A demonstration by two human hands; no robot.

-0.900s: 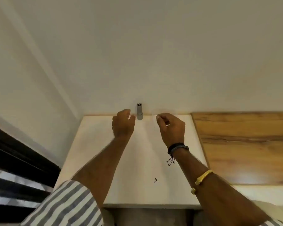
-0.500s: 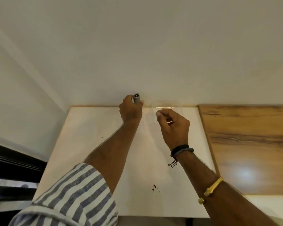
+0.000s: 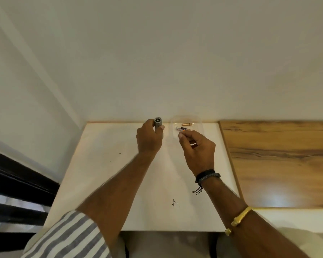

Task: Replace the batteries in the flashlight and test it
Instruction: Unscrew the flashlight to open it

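Note:
My left hand (image 3: pixel 149 137) grips a small grey flashlight (image 3: pixel 158 122) upright near the wall, its round end facing up. To its right lies a clear shallow tray (image 3: pixel 202 125) with a black-and-orange battery (image 3: pixel 183 129) and a gold battery (image 3: pixel 187 124) in it. My right hand (image 3: pixel 198 148) hovers at the tray's near edge, its thumb tip just below the black-and-orange battery. The fingers are curled around a small orange-tipped battery (image 3: pixel 193 144), mostly hidden.
The white tabletop (image 3: pixel 110 164) ends at the wall behind and meets a wood-grain surface (image 3: pixel 278 161) on the right. Small dark specks (image 3: pixel 174 202) lie near the front edge. A dark frame (image 3: pixel 17 179) runs along the left.
My left hand, beside the standing flashlight a second ago, has closed around it. My right hand has stayed by the tray. The view has shifted, and the batteries in the tray now show.

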